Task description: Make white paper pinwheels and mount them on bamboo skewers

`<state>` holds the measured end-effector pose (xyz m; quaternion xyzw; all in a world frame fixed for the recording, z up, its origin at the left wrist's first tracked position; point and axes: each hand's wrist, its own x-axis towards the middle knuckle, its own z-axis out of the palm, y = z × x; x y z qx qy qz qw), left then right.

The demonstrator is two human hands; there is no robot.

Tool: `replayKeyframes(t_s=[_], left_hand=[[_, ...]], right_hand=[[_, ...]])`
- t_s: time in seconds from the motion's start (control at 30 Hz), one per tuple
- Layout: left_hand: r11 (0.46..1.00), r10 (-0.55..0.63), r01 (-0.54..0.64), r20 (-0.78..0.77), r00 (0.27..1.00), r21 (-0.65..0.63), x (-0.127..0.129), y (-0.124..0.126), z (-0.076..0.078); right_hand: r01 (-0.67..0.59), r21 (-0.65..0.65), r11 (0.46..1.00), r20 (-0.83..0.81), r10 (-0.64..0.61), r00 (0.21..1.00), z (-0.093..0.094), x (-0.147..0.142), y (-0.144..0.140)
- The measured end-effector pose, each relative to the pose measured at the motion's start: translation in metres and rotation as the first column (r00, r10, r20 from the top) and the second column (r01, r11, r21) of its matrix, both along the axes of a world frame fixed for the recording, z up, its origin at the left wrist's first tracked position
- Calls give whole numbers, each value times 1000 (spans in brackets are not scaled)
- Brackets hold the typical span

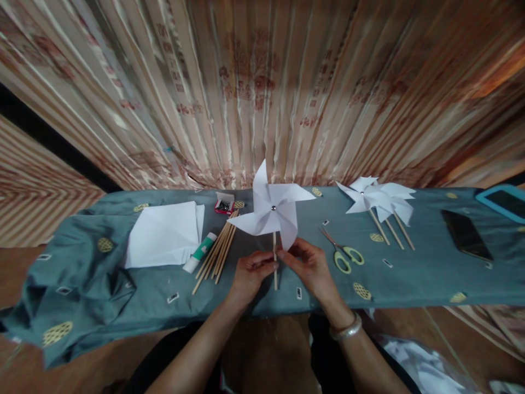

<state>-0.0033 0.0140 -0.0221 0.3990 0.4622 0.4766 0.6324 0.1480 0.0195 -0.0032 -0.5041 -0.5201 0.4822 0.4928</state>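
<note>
We see two bare forearms with no sleeves on them, coming up from the bottom edge toward the table [410, 273]. Our left hand [251, 273] wears no ring or band that we can make out. Our right hand [311, 266] has a chunky silver bracelet [346, 327] round the wrist, just below the table's near edge. Dark clothing [172, 350] shows under the table edge, between and beside our arms.

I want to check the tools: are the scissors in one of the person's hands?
No, the scissors lie on the tablecloth while both hands hold the pinwheel stick.
</note>
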Motion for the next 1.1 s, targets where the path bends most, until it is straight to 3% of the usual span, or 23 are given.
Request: replayKeyframes(t_s=[0.33,0.57,0.73,0.93,1.1], left_hand=[[999,-22,24,39,999,-32,4,-3,-1],[997,-40,41,13,999,-64,7,-7,-5],[997,-38,38,8,999,-71,6,-8,-6],[996,-32,31,-16,999,-83,6,-7,-6],[996,-25,25,-2,1000,-89,9,-7,-6]], right_hand=[[79,-81,994,-87,-86,992,-10,-4,3],[128,-99,987,-163,-142,976,-3,-6,5],[75,-53,996,-170,-83,982,5,5,7],[265,24,964,-155,-259,954,15,30,12],[217,2,976,-204,-212,956,17,28,10]])
